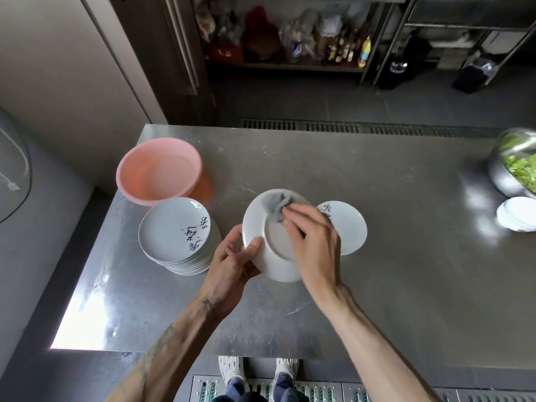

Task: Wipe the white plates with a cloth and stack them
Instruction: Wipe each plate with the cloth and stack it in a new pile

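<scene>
Steel table (377, 285), viewed from above. The left hand (232, 259) grips the held plate (268, 266) at its near-left rim, thumb pressed on the upturned underside and fingers curled beneath the edge. The plate is tilted and held above the table centre, foot ring facing the camera.

The right hand (316, 242) lies across the plate's right half. Its fingertips are drawn together on a crumpled grey cloth (274, 208) at the far rim. They appear to pinch it, though motion blur leaves this uncertain.

Surroundings:
- The plate stack (177, 230) stands just left of the left hand. Its top plate faces up and bears dark painted characters.
- A pink basin (158, 169) sits directly behind the stack, touching or nearly touching it.
- A single plate (351, 227) lies flat on the table beyond the right hand. Its left portion is covered by the hand and the held plate.
- A steel bowl (499, 175) of green leaves sits at the right edge, cut off by the frame.
- Below it is a small pile of white dishes (516, 217), also cut off.

The shelf (290, 65) beyond the table holds bottles and bags too dim and blurred to identify. The right thumb is hidden.
</scene>
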Tool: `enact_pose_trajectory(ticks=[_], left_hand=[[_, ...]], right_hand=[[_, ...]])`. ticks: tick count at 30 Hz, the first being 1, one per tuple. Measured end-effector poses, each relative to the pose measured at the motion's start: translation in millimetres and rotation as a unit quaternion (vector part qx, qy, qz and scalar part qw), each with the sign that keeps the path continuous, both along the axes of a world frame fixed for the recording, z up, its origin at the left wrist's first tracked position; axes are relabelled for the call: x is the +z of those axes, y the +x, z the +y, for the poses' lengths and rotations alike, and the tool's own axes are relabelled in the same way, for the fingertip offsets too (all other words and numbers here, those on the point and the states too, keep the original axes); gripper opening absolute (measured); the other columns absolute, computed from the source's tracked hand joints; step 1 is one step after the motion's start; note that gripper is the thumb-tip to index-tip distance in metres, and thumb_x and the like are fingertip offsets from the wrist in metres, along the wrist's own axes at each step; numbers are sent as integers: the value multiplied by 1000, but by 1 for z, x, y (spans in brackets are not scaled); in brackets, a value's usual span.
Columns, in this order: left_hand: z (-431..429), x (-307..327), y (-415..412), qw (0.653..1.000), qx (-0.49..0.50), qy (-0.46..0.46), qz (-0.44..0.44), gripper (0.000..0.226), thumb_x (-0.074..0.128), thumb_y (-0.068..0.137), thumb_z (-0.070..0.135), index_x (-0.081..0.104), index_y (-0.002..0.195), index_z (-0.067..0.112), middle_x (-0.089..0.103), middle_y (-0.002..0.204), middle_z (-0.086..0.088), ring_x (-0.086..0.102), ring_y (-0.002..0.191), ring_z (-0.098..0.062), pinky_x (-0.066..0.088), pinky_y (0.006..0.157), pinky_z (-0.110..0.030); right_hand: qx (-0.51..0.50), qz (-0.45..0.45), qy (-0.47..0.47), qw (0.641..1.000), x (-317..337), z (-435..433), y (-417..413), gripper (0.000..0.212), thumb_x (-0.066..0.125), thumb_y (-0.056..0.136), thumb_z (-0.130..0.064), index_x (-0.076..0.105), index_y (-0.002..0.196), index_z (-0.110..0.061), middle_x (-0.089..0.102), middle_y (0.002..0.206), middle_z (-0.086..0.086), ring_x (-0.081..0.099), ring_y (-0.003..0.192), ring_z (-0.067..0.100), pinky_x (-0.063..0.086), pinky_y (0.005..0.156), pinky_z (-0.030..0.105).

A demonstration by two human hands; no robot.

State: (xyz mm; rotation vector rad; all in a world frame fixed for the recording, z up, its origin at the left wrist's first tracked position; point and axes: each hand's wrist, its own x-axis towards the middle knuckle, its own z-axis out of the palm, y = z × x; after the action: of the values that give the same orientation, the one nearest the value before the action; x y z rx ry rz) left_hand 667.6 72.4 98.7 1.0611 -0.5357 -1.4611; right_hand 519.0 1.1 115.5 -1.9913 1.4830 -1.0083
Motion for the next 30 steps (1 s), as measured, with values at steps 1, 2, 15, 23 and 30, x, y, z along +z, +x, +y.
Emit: enact_pose_trajectory(ticks=[1,2,15,23,30], left_hand=[[2,0,1,1000,1,2,-1,36,64,98,20,60,131,9,69,118,-11,68,101,-20,59,79,-34],[3,0,2,1000,3,3,-4,36,64,97,20,60,131,9,69,118,-11,68,101,-19,59,78,-33],[5,-5,1,999,41,26,9,36,64,98,17,59,131,6,66,125,-21,65,105,-24,59,78,-34],[0,-1,1,999,48,4,16,34,63,97,20,60,130,9,69,123,-12,67,104,-20,59,80,-33],[-7,-2,-1,997,70,-8,33,30,61,98,12,61,128,9,69,125,-15,68,104,-23,59,80,-33]], right_hand=[[-25,-3,13,1000,3,-12,-4,25,71,94,-14,78,117,-20,71,122,-11,65,109,11,48,97,25],[-40,-12,31,999,5,-23,-8,23,70,95,-16,78,116,-19,72,120,-10,66,107,11,49,94,27],[-46,14,20,999,-10,46,-1,27,76,88,-9,80,113,-20,73,118,-11,68,105,14,53,91,26],[-34,4,39,999,4,0,-8,24,71,93,-9,79,114,-18,71,121,-9,67,109,15,42,95,15],[-38,-64,2,997,-15,40,7,26,74,91,-9,79,115,-18,71,120,-14,65,110,6,52,97,25]])
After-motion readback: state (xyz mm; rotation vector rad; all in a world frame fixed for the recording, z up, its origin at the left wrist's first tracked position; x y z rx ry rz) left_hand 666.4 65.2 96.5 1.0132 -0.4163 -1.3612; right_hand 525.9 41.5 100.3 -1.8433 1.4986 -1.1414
